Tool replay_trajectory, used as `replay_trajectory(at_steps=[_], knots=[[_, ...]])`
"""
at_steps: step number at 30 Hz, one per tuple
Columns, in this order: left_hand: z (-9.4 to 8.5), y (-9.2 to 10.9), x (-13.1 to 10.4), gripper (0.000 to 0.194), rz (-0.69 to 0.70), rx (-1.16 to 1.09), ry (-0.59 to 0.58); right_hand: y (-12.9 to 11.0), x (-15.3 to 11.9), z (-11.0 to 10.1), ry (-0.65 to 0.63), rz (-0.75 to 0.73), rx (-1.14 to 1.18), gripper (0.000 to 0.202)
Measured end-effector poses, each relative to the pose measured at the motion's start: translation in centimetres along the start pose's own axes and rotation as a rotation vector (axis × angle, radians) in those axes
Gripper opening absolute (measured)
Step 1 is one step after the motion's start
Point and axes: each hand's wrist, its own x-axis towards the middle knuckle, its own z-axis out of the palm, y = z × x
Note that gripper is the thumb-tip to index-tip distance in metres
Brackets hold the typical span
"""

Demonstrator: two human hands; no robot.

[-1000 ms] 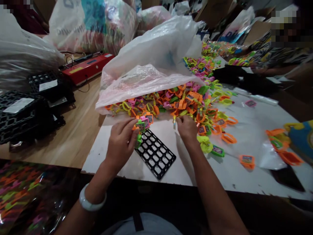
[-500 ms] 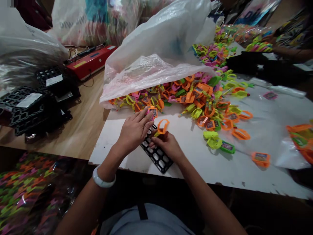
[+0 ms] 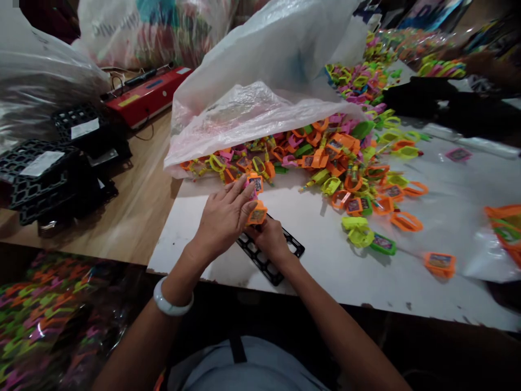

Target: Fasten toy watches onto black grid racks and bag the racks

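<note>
Black tray lies beneath both hands, long axis slanting far-left to near-right. Left hand seemingly pins toy watches, dials up; right hand's grip is hidden, I cannot tell. Labels are illegible.

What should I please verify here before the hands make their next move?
1. Black grid tray fully visible: not ok; hands cover part.
2. Orange toy watch at the left hand's fingertips: ok.
3. Right hand's grip: cannot tell; its fingertips are hidden.
4. Loose green toy watch apart from the tray: ok.
5. White bangle apart from the tray: ok.
</note>
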Motion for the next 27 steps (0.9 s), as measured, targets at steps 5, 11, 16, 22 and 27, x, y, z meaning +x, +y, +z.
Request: replay_trajectory(at_steps=[5, 11, 16, 22, 27], knots=[[-0.2, 1.0, 1.0, 0.055, -0.018, 0.048, -0.017, -0.3, -0.2, 1.7, 0.052, -0.139, -0.285, 0.013], [0.3, 1.6, 2.1, 0.051, -0.018, 0.121, -0.035, -0.2, 0.3, -2.2, -0.016, -0.128, -0.161, 0.011], [0.7, 1.5, 1.9, 0.049, 0.001, 0.085, 0.004, 2.1, 3.5, -11.6, 0.618, 0.196, -0.64, 0.033], [0.7, 1.9, 1.8, 0.05, -0.022, 0.127, -0.013, 4.9, 2.4, -14.7, 0.484, 0.418, -0.595, 0.024], [0.9, 1.8, 1.7, 0.049, -0.016, 0.103, -0.003, 6.1, -0.3, -13.5, 0.452, 0.325, -0.476, 0.026]])
